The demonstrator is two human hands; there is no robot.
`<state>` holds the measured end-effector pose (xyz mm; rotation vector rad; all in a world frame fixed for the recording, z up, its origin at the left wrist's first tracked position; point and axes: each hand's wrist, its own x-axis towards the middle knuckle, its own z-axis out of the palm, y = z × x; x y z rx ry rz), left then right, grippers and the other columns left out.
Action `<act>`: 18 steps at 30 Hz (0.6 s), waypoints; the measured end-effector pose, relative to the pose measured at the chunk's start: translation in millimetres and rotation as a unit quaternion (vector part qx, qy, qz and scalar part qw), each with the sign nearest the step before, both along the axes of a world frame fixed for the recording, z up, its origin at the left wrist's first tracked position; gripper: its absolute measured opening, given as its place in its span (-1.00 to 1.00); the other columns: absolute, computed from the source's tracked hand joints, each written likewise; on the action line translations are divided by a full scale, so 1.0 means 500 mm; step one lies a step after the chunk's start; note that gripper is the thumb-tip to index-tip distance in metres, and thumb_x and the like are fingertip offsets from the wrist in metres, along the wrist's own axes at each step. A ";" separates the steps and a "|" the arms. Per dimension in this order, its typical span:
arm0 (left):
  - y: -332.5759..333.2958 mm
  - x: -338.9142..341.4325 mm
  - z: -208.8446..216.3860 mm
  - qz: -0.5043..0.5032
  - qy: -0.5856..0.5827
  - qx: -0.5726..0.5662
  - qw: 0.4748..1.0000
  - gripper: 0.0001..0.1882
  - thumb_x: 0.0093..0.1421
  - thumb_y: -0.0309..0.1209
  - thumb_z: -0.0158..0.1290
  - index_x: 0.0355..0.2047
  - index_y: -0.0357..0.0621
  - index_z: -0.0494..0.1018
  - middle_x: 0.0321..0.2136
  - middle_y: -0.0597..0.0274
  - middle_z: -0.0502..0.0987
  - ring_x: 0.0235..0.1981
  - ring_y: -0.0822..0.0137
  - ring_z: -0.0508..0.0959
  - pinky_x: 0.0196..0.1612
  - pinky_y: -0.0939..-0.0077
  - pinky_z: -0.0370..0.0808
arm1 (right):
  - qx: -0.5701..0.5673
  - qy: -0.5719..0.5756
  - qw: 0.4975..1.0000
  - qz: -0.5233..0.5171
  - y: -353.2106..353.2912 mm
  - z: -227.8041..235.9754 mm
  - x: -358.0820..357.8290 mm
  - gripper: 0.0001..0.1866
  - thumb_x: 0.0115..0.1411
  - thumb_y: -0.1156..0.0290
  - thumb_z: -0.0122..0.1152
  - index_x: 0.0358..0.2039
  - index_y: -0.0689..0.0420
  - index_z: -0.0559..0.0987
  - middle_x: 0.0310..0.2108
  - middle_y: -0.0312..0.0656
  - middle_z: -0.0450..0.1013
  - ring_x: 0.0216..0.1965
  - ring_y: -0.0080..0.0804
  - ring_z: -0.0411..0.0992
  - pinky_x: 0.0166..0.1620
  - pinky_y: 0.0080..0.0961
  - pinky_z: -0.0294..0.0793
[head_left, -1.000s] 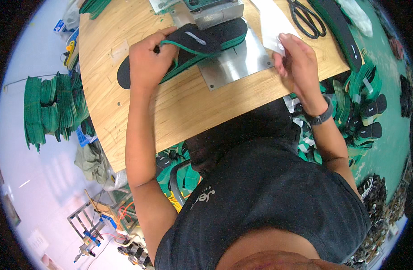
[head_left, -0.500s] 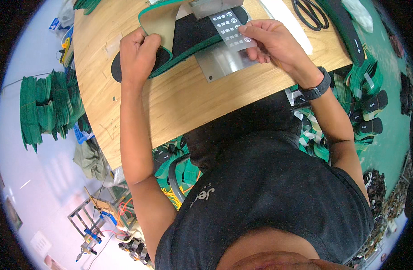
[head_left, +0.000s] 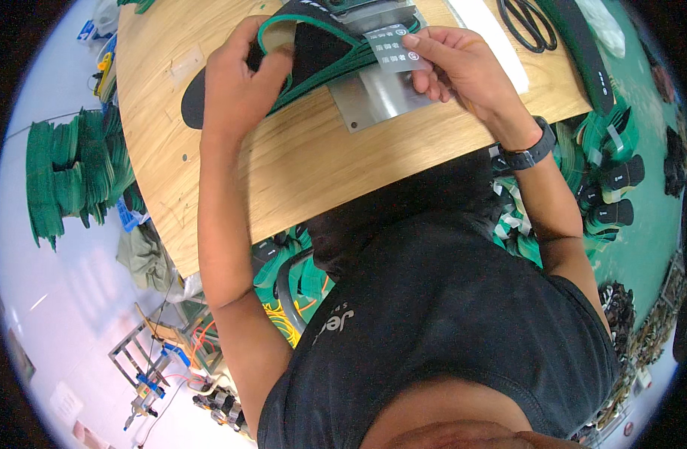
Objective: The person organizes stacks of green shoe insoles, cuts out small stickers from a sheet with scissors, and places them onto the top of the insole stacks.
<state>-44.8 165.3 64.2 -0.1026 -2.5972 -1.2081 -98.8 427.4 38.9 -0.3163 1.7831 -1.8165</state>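
My left hand is closed on a bent black strip with green edges, shaped like an insole; its fingertips are partly hidden behind the curl. The strip's tan underside shows inside the loop, and white marks show on its top at the far end. More such strips lie flat beneath it. My right hand pinches a translucent grey film of printed white labels between thumb and fingers. That film hangs over a shiny metal plate, beside a metal block at the far edge of view.
Black-handled scissors and a white sheet lie at the right of the wooden table. Another long black strip runs along its right edge. Green stacks stand left; bundles sit on the floor at right.
My left hand has moved up and away, curling the strip into a tighter loop whose marked top now shows. The label film reaches less far beyond my right fingers.
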 end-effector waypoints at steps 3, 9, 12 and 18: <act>0.024 0.001 0.006 0.006 -0.012 -0.074 0.997 -0.54 -0.06 -0.19 0.31 -0.20 -0.15 0.48 -0.33 0.15 0.59 -0.30 0.29 0.56 -0.18 0.43 0.45 | -0.023 -0.003 1.000 0.010 -0.001 -0.003 0.000 -0.71 0.23 0.21 0.14 -0.54 0.13 0.51 -0.68 -0.31 0.46 -0.72 -0.69 0.37 -0.67 -0.80 0.27; 0.031 -0.005 0.011 -0.057 0.015 -0.179 0.982 -0.46 -0.12 -0.12 0.34 -0.17 -0.12 0.48 -0.30 0.11 0.59 -0.29 0.17 0.57 -0.17 0.34 0.47 | -0.036 0.016 0.999 -0.016 0.000 -0.010 0.004 -0.72 0.21 0.23 0.14 -0.54 0.13 0.51 -0.68 -0.30 0.47 -0.73 -0.68 0.36 -0.67 -0.79 0.28; 0.030 -0.008 0.011 -0.062 0.039 -0.179 0.981 -0.40 -0.16 -0.14 0.33 -0.11 -0.12 0.45 -0.36 -0.02 0.57 -0.29 -0.06 0.54 -0.26 0.24 0.48 | -0.047 0.020 0.999 -0.018 0.000 -0.012 0.006 -0.73 0.20 0.24 0.13 -0.54 0.13 0.51 -0.67 -0.29 0.47 -0.71 -0.68 0.37 -0.65 -0.78 0.29; 0.004 -0.007 -0.010 -0.048 0.080 -0.144 0.985 -0.53 -0.09 -0.23 0.25 -0.17 -0.17 0.47 -0.36 -0.03 0.57 -0.31 -0.07 0.55 -0.26 0.26 0.49 | -0.041 0.093 0.994 -0.033 -0.003 0.005 0.037 -0.79 0.24 0.27 0.10 -0.42 0.13 0.54 -0.64 -0.30 0.47 -0.66 -0.71 0.36 -0.61 -0.80 0.28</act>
